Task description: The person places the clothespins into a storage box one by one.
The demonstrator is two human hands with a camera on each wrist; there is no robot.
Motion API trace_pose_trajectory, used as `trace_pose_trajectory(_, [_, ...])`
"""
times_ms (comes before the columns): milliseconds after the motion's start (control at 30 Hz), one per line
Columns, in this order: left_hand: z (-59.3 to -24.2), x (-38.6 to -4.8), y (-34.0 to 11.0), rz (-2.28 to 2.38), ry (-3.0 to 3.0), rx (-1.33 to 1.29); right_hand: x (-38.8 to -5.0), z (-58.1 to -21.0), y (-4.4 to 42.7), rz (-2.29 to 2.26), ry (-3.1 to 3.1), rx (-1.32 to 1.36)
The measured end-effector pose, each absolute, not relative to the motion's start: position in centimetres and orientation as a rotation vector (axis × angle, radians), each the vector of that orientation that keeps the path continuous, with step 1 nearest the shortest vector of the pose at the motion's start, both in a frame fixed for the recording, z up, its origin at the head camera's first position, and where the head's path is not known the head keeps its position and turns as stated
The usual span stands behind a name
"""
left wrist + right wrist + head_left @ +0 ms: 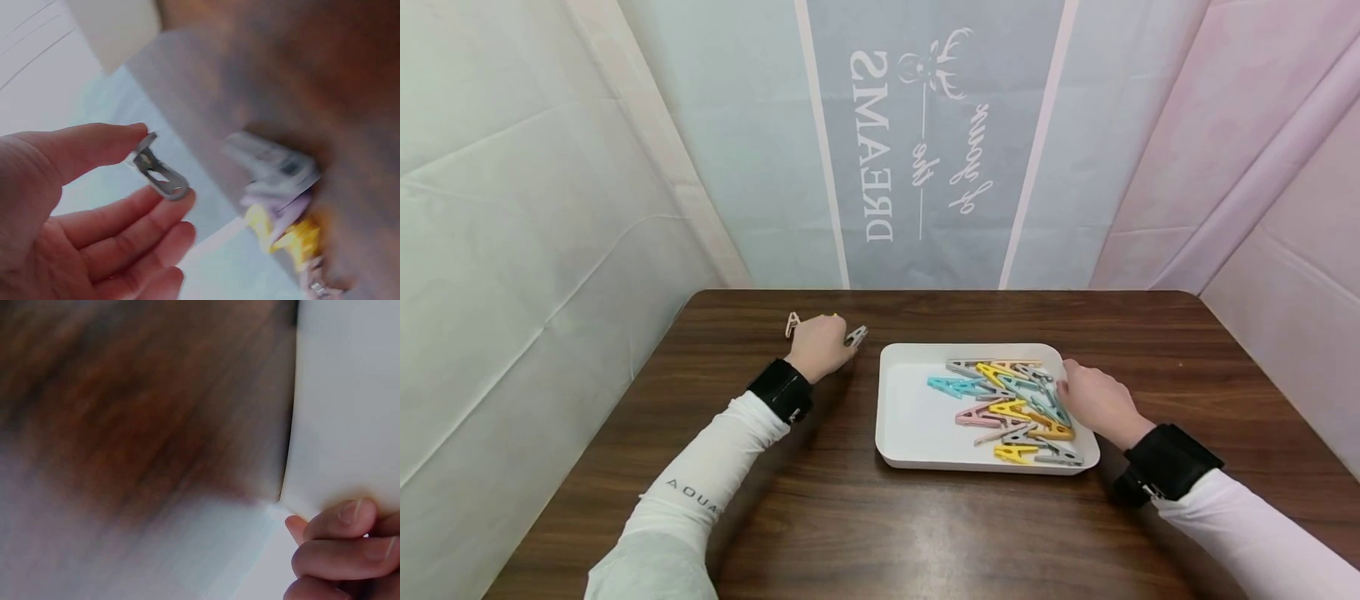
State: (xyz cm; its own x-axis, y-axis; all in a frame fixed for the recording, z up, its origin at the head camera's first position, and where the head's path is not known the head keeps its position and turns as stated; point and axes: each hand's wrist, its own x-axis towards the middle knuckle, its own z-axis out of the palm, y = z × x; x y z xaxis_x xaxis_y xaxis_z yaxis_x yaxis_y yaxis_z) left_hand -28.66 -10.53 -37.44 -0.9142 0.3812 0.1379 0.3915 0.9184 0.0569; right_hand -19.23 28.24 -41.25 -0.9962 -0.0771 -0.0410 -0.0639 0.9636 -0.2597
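My left hand [820, 346] is over the back left of the table, pinching a grey clothespin [161, 175] between thumb and fingers. Beyond it in the left wrist view, a second grey clothespin [275, 167] is blurred, with yellow [300, 240] and purple ones close by. From the head, a grey clothespin [856, 336] shows just right of this hand; whether it is the pinched one I cannot tell. A pale pink clothespin [792, 324] lies to the left. My right hand [1101, 402] grips the right rim of a white tray [910, 408], its curled fingers [344, 557] against the tray's wall.
Several clothespins, including yellow [1015, 452], blue [955, 385] and pink [977, 415] ones, lie jumbled in the tray's right half. The dark wooden table [880, 533] ends at a printed cloth [917, 167] behind, with pale cloth walls on both sides.
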Motion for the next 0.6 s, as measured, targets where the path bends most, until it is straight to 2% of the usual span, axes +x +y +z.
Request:
trace_pose_trajectory(267, [-34.5,-29.2,-8.3,-0.215,-2.829,-0.900,-19.3,-41.2,28.4,-0.399,3.067,-0.109])
trace_pose_trajectory(600, [-34.7,-29.5,-2.7,0.178,-2.800,-1.318,-19.3,-41.1,28.2,-0.420,3.047,-0.109])
